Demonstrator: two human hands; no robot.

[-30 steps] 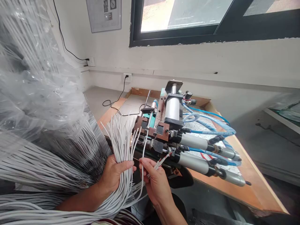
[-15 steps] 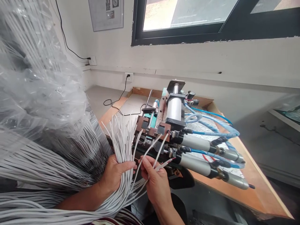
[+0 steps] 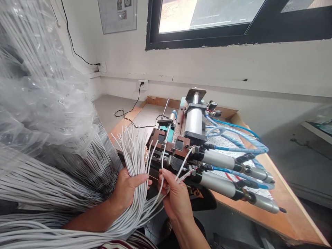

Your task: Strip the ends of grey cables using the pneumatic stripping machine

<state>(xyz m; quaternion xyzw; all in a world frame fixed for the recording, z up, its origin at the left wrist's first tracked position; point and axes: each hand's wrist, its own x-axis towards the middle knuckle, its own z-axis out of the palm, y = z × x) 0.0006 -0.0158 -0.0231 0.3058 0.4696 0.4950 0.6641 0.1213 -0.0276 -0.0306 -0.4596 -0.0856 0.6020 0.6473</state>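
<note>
Your left hand (image 3: pixel 126 190) is gripping a thick bundle of white wires (image 3: pixel 133 159), thumb wrapped across the front; the ends are fanning out on the far side of your fist, and the lengths are trailing toward the near left. To the right, your right hand (image 3: pixel 178 199) is pinching a single wire (image 3: pixel 163 160) between thumb and finger. Its end is pointing far, over the front of the machine (image 3: pixel 194 121), and you can't tell whether it is touching. This hand is also holding a few other wires (image 3: pixel 184 162), their ends poking out toward the far right, the lowest showing red.

On the left, heaped wires (image 3: pixel 52 186) and plastic sheeting (image 3: pixel 52 100) are crowding your left arm. A slim gap is running between your hands. The machine is standing just beyond them, limiting room on the far side; at the right, the wooden table edge (image 3: pixel 290 214) is slanting toward the near corner, beyond the machine's long cylinders.

Counting left to right, you are seeing two wall sockets (image 3: pixel 103 66), one thick cylinder and two long cylinders (image 3: pixel 220 160) lying side by side. The bundle's wires are packing too densely to count.
</note>
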